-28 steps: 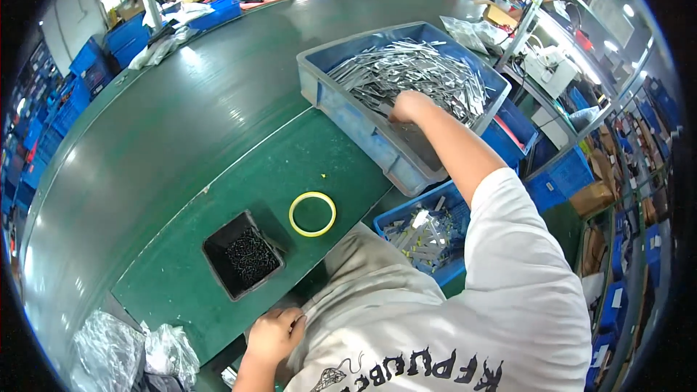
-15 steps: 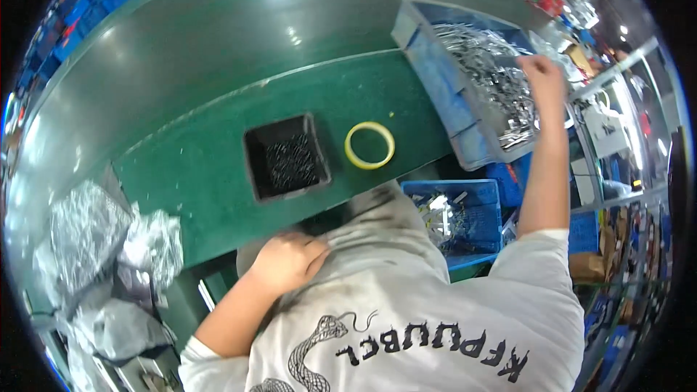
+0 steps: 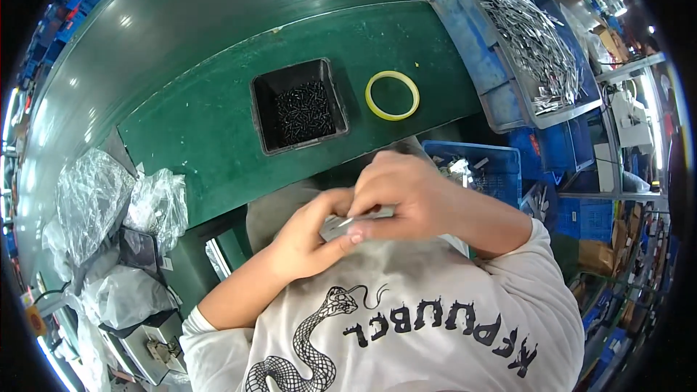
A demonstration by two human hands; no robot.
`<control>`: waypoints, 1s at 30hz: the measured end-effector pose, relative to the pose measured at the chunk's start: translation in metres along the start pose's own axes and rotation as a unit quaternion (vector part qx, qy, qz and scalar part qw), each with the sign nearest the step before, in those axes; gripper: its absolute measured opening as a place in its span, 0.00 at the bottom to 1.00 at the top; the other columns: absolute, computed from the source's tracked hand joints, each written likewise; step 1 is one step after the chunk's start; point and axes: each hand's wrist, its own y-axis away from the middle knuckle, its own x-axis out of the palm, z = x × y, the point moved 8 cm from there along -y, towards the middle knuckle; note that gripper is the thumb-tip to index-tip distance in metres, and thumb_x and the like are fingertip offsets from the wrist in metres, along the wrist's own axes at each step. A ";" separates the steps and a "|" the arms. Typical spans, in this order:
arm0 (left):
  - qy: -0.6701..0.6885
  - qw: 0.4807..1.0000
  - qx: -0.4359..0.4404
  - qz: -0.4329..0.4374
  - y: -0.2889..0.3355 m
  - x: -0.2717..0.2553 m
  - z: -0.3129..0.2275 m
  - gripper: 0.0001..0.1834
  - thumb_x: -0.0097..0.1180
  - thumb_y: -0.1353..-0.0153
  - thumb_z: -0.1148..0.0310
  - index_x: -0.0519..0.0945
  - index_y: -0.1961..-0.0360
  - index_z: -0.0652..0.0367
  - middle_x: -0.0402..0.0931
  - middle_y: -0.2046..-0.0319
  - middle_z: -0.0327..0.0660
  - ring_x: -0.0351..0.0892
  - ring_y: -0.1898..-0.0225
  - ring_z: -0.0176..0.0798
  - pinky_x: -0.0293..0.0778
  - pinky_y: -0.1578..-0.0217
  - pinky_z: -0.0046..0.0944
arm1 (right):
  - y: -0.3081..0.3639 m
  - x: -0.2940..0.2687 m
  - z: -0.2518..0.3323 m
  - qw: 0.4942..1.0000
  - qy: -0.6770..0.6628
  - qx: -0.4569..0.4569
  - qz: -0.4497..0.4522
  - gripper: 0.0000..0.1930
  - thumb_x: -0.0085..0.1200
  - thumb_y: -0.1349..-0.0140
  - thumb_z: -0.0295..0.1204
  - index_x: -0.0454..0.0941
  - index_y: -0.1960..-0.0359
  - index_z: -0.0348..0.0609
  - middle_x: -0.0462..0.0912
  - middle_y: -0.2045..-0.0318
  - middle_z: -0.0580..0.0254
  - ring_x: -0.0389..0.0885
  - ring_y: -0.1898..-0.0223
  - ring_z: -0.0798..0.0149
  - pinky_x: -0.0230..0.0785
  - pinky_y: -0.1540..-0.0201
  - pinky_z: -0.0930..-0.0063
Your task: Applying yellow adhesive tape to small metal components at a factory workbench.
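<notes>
My hands meet in front of my shirt, just off the table's near edge. A small, flat, silvery metal strip lies between them, mostly covered by fingers. My right hand pinches it between thumb and bent fingers. My left hand has its thumb and forefinger closed about the strip's other end. Beyond them on the table stands a black tray of small black pieces, which look like screws or pins. To its right lies a yellow tape roll.
The green table spans the front. At its right, a large blue bin holds many metal strips. A lower blue crate with loose parts stands under the edge. Clear plastic bags lie at the left.
My right hand has come back from the large blue bin to my front, with a metal strip. My left hand has risen from my lap to meet it. The view has tilted downward.
</notes>
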 end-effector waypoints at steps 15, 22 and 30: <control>0.044 0.986 -0.068 -0.142 0.010 -0.032 0.014 0.06 0.64 0.39 0.79 0.78 0.64 0.61 0.78 0.69 0.35 0.75 0.68 0.27 0.70 0.66 0.29 | 0.065 -0.016 -0.081 0.931 0.361 0.016 -0.053 0.10 0.64 0.50 0.26 0.81 0.65 0.46 0.82 0.59 0.64 0.79 0.57 0.58 0.66 0.49 0.60; 0.094 0.983 -0.102 -0.120 0.008 -0.027 0.010 0.09 0.65 0.44 0.84 0.78 0.66 0.62 0.78 0.68 0.35 0.74 0.68 0.27 0.69 0.66 0.29 | 0.089 0.014 -0.020 0.964 0.238 -0.111 -0.047 0.13 0.68 0.54 0.25 0.82 0.64 0.47 0.82 0.56 0.66 0.81 0.53 0.59 0.68 0.48 0.55; 0.074 0.993 -0.071 -0.056 0.002 -0.019 -0.003 0.15 0.65 0.49 0.86 0.78 0.61 0.63 0.76 0.71 0.35 0.69 0.75 0.24 0.63 0.74 0.27 | 0.092 0.021 -0.010 0.964 0.204 -0.171 -0.020 0.10 0.67 0.50 0.25 0.84 0.65 0.48 0.83 0.57 0.70 0.80 0.51 0.62 0.69 0.42 0.55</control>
